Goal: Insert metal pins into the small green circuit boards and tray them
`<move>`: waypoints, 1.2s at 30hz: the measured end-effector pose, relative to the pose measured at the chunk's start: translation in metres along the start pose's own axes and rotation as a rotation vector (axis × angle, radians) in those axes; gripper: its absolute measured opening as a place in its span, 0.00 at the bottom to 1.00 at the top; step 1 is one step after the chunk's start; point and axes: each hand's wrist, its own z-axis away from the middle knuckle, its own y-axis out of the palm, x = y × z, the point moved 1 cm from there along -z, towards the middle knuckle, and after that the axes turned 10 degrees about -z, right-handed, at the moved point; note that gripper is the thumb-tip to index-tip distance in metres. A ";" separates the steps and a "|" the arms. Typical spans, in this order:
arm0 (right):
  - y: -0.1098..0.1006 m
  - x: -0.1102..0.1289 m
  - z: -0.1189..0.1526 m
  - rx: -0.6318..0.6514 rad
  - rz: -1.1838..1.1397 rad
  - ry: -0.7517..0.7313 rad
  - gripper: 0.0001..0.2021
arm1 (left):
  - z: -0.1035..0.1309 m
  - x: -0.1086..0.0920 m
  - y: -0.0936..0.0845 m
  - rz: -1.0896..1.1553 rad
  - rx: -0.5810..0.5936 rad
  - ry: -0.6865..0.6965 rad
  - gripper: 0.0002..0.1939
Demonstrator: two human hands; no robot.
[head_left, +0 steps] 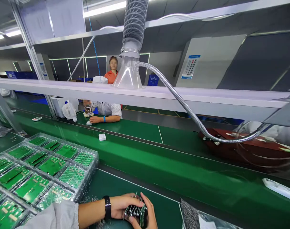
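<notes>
Both of my hands are at the bottom centre, over the dark green mat [111,181]. They hold a small stack of circuit boards [136,210] between them. My left hand [123,203], with a black wristband, has its fingers round the left and upper side of the stack. My right hand [149,211] is curled round its right side, with the fingertips near the top edge. To the left, a clear compartment tray [91,165] is filled with green circuit boards [51,164].
A green conveyor belt [145,159] runs across beyond the mat, with a small white device [102,137] and a larger white one [279,189]. Plastic bags [207,221] lie right of my hands. Overhead are a shelf [159,97] and metal hose [180,98]. Across sits a co-worker [109,109].
</notes>
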 end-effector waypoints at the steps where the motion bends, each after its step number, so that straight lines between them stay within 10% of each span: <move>1: -0.001 0.004 -0.001 0.011 -0.002 0.008 0.31 | 0.003 -0.003 0.003 -0.018 0.022 0.015 0.26; 11: -0.014 0.065 -0.019 0.143 0.144 0.097 0.48 | 0.009 -0.029 0.013 0.001 0.168 0.066 0.18; 15: -0.026 0.085 -0.016 0.093 0.232 0.070 0.28 | 0.002 -0.041 -0.004 0.004 0.069 0.116 0.19; 18: -0.022 0.105 -0.005 0.345 0.281 0.109 0.16 | 0.002 -0.053 -0.011 0.023 -0.044 0.150 0.18; 21: -0.001 0.120 0.012 0.760 0.351 0.051 0.21 | 0.004 -0.058 -0.011 0.051 -0.070 0.128 0.19; 25: 0.030 0.130 0.032 0.964 0.457 -0.065 0.26 | 0.010 -0.057 -0.006 0.039 -0.059 0.128 0.22; 31: 0.046 0.123 0.040 0.848 0.288 -0.020 0.17 | 0.012 -0.052 -0.006 -0.012 -0.080 0.165 0.31; 36: 0.029 0.112 0.028 0.479 -0.059 0.082 0.06 | 0.008 -0.045 -0.007 0.001 -0.125 0.181 0.35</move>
